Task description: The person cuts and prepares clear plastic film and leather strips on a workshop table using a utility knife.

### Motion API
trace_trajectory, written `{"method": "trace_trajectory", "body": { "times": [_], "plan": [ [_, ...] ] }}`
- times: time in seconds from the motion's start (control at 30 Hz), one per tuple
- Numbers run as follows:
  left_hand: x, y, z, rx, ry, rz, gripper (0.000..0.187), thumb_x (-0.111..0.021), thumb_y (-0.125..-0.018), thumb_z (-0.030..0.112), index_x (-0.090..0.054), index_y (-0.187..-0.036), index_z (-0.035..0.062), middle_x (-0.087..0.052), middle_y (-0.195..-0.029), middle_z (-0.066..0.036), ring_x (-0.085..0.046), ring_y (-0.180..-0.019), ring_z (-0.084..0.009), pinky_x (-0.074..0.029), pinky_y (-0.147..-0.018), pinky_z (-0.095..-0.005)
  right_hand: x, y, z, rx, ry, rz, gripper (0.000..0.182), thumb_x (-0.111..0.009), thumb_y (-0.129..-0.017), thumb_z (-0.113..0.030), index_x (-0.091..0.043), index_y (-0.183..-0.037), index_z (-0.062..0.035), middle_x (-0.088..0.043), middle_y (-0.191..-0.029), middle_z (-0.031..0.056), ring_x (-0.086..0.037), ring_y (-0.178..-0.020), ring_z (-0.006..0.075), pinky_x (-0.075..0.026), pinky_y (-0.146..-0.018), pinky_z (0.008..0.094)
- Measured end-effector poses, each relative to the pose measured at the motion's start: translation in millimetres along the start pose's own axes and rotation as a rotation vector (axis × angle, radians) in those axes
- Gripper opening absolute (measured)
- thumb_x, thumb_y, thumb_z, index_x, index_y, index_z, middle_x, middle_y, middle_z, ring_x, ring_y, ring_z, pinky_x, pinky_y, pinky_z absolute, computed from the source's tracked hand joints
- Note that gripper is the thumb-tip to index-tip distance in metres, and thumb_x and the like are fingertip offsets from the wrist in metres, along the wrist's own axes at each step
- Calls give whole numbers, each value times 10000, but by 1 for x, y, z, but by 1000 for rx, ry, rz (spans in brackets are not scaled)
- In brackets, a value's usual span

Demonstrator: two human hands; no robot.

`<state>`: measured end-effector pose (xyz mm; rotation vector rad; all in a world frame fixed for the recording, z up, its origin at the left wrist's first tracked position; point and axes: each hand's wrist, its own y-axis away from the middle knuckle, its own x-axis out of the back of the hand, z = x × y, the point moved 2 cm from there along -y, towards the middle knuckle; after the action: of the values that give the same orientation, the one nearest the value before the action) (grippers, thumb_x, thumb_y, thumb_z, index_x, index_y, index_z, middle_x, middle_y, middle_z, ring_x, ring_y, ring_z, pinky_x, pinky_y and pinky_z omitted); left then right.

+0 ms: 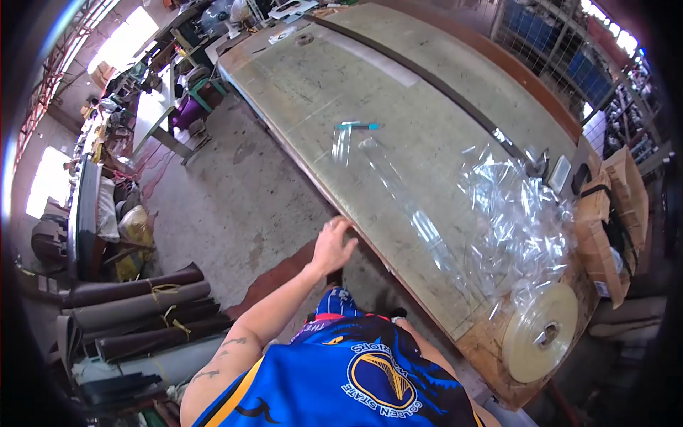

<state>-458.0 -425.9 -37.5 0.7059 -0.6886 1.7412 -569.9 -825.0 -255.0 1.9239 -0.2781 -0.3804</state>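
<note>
My left hand (pixel 333 245) is at the near edge of the long worktable (pixel 284 92), its fingertips by the edge and its thumb apart from the fingers. Nothing shows in it. Of my right arm (pixel 421 341) only the forearm and a band at the wrist show, close to my body; the hand itself is hidden. On the tabletop beyond my left hand lie a long clear plastic strip (pixel 420 220), a shorter clear piece (pixel 341 144) and a teal and dark pen-like object (pixel 358 126).
A heap of clear plastic (pixel 523 228) and a roll of clear film (pixel 539 333) lie at the table's right end, beside an open cardboard box (pixel 605 235). A long dark strip (pixel 434 82) runs along the far side. Rolled material (pixel 153 306) is stacked at left.
</note>
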Motion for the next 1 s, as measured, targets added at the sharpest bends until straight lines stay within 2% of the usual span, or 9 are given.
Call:
{"method": "trace_trajectory", "body": {
  "times": [0.23, 0.3, 0.33, 0.4, 0.5, 0.57, 0.63, 0.77, 1.0],
  "plan": [
    [27, -178, -73, -52, -279, 257, 711, -792, -790, 417, -521, -1328, 39, -516, -1371, -217, -490, -1278, -388, -435, -1006, -493, 7, -7, -171, -3, -115, 34, 225, -608, -979, -214, -704, -1108, -57, -691, -934, 28, -615, -861, 128, -507, -805, 338],
    [36, -194, -83, 0, -312, 115, 727, -803, -768, 466, -541, -1296, 39, -537, -1336, -208, -499, -1248, -364, -450, -951, -481, -2, 13, -224, 140, -53, 136, 219, -611, -979, -215, -712, -1090, -55, -698, -904, 18, -617, -834, 117, -513, -785, 335],
    [33, -196, -92, -49, -317, 110, 694, -794, -773, 476, -557, -1255, 36, -546, -1289, -198, -508, -1215, -361, -453, -931, -478, -5, 20, -243, 416, 203, 354, 225, -621, -969, -203, -703, -1088, -31, -710, -887, 23, -619, -794, 113, -517, -741, 329],
    [32, -209, -112, -162, -351, 123, 636, -777, -784, 496, -589, -1174, 31, -562, -1197, -178, -526, -1147, -356, -461, -891, -473, -8, 71, -316, 620, 80, 437, 203, -636, -983, -187, -701, -1091, -28, -718, -925, 34, -627, -842, 112, -527, -765, 311],
    [35, -219, -132, -226, -285, 94, 418, -727, -860, 377, -596, -1075, 43, -558, -1198, -181, -546, -1128, -358, -505, -854, -464, 11, 107, -420, 795, -73, 651, 220, -612, -1002, -210, -696, -1071, -18, -722, -918, 62, -664, -857, 152, -533, -801, 321],
    [41, -231, -142, -266, -223, 41, 293, -692, -897, 281, -591, -1052, 54, -572, -1193, -202, -587, -1087, -369, -543, -806, -475, 38, 129, -490, 851, 156, 952, 181, -603, -977, -169, -690, -1046, -26, -723, -903, 119, -689, -836, 190, -534, -772, 327],
    [43, -241, -153, -181, -78, 44, 281, -686, -899, 275, -598, -1038, 47, -605, -1116, -198, -613, -1054, -377, -545, -797, -477, 74, 117, -538, 885, 194, 1133, 168, -585, -974, -137, -685, -1054, -28, -721, -951, 151, -702, -882, 304, -541, -796, 376],
    [61, -279, -171, 89, 261, -86, 254, -666, -913, 255, -606, -969, 14, -670, -921, -222, -658, -900, -422, -536, -765, -486, 157, 63, -602, 910, 650, 1457, 272, -597, -884, -46, -676, -1143, -74, -681, -1083, 117, -611, -1050, 336, -496, -882, 454],
    [144, -371, -203, 162, 291, 53, 288, -662, -917, 278, -635, -905, -8, -688, -844, -228, -668, -818, -417, -525, -728, -466, 226, 4, -647, 832, 793, 1407, 288, -684, -830, -83, -683, -1116, -117, -637, -1129, 80, -559, -1107, 325, -470, -907, 467]
  ]
}}
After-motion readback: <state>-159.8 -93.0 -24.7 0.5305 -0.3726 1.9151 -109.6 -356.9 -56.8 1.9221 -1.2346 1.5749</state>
